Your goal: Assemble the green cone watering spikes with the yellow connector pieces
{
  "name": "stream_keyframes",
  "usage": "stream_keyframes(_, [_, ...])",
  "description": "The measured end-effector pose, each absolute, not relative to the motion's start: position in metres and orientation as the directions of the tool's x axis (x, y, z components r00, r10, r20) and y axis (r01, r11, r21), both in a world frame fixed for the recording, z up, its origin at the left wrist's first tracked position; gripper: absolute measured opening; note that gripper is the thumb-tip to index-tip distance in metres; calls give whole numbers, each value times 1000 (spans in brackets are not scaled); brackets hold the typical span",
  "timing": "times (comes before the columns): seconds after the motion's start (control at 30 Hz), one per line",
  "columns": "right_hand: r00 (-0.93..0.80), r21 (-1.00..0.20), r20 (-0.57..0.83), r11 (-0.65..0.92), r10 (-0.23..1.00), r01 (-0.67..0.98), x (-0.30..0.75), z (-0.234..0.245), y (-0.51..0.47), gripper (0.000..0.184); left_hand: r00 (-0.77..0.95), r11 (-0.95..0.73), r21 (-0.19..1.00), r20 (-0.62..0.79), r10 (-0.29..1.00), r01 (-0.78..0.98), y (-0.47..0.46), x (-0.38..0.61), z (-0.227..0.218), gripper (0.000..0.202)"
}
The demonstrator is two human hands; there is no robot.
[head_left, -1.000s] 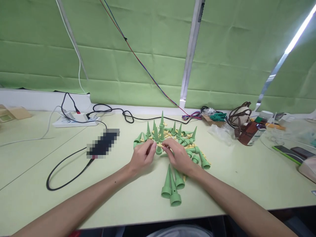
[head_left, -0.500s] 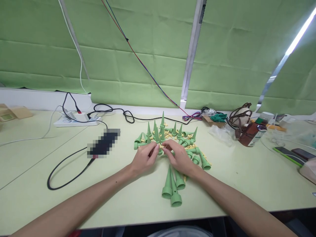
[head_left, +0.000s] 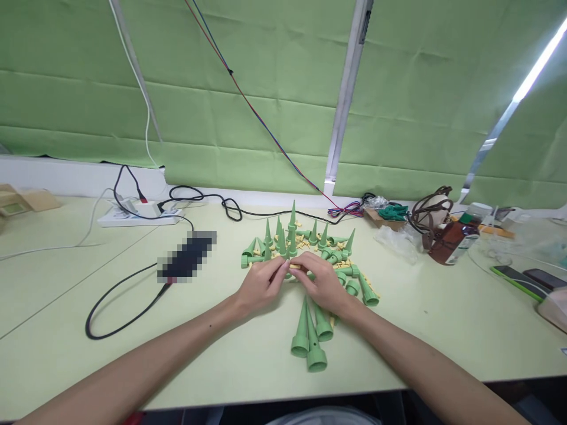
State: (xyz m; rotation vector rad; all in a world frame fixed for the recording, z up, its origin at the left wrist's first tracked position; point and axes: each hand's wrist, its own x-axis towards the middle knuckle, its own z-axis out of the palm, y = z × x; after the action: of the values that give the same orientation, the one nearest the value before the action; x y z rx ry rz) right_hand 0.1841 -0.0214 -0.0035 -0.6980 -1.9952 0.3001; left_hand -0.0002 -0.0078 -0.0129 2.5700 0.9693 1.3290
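Note:
In the middle of the table, my left hand (head_left: 266,280) and my right hand (head_left: 321,280) meet fingertip to fingertip. Both are closed in a pinch around a small yellow plastic piece (head_left: 295,267), mostly covered by the fingers. Just behind them stand several green plastic spikes (head_left: 292,218), pointed like plant watering spikes. More green spikes lie on their sides, among them a wide-mouthed one (head_left: 369,292) right of my right hand and a few (head_left: 316,354) below it. Small yellow pieces (head_left: 305,242) are scattered among the spikes.
A black cabled device (head_left: 188,260), blurred out, lies left on the table (head_left: 248,366). Behind it is a power strip (head_left: 137,217). To the right are a clear plastic bag (head_left: 396,242), a brown bottle (head_left: 454,239) and phones (head_left: 518,280). A black cable (head_left: 274,212) runs along the back.
The yellow piece shows more plainly between the fingertips, and its angle looks a little different. My fingers have shifted slightly around it. The spikes lie as before; the view has moved very little.

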Motion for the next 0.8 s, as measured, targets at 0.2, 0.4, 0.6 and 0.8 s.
stream_keyframes(0.2, [-351,-484,720,795,599,366,185,-6,-19,12,396,-780,376,702,592,500,-8,-1,-12,28])
stream_keyframes(0.4, [-357,-490,705,785,613,379,184,-5,-20,13,407,-766,372,681,609,523,-8,-1,-11,30])
stream_keyframes(0.6, [-341,-509,694,767,634,391,184,-6,-20,17,398,-744,404,657,641,532,-9,0,-10,31])
stream_keyframes(0.8, [-233,-559,685,703,691,440,188,-8,-14,19,343,-701,447,644,683,556,-7,0,-12,33])
